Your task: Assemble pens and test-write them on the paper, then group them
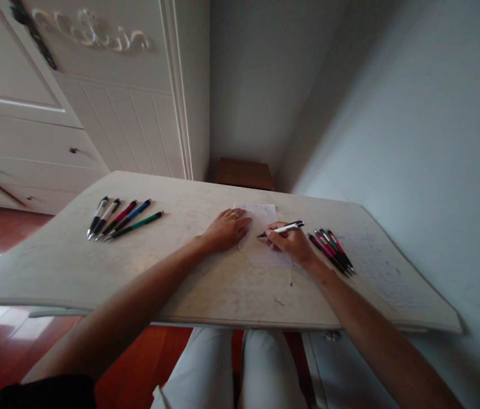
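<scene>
A white pen with black ends [287, 228] is gripped in my right hand [284, 241], its dark tip pointing left over a sheet of paper [265, 253]. Whether the tip touches the paper I cannot tell. My left hand [226, 228] lies flat with fingers stretched onto the sheet's left edge, a ring on one finger. Faint writing shows on the upper part of the sheet. Just right of my right hand lies a cluster of several pens [332, 250] in dark, red and green, tips toward me.
Several pens [122, 220] are fanned out on the left of the white table [197, 289]. Sheets covered in writing [378, 267] lie at its right side. A white cabinet [133, 113] stands behind on the left, a wall [427, 130] on the right, and a brown wooden piece [245, 173] beyond the far edge.
</scene>
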### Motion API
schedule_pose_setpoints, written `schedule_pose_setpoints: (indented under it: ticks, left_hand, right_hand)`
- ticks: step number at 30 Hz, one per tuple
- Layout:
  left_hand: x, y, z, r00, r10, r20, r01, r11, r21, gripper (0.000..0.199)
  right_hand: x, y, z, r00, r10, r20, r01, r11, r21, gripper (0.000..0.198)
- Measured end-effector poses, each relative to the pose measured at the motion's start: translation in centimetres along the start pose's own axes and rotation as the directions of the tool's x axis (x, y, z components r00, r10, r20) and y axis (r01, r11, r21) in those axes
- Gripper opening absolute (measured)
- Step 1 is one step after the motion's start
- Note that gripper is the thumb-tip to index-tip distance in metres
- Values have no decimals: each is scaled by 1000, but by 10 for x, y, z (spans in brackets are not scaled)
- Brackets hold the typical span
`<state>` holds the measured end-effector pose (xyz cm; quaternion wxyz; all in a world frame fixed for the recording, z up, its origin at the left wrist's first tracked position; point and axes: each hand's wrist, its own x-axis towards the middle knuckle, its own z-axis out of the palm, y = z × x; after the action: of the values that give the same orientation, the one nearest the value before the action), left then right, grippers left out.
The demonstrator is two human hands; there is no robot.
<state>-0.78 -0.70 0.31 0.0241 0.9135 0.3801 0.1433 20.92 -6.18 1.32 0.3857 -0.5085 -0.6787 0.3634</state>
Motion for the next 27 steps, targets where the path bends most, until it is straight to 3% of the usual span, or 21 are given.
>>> schedule_pose_setpoints:
  ticks: [17,27]
  left_hand:
    - [0,0,2,1000,0,-20,0,1000,-14,38]
    - [0,-1,1,1000,-9,-12,9,1000,-16,39]
  right_hand:
    - [2,1,-1,1000,-19,-19,17,993,-117,29]
    - [2,0,-1,999,-5,-33,2,996,-91,31]
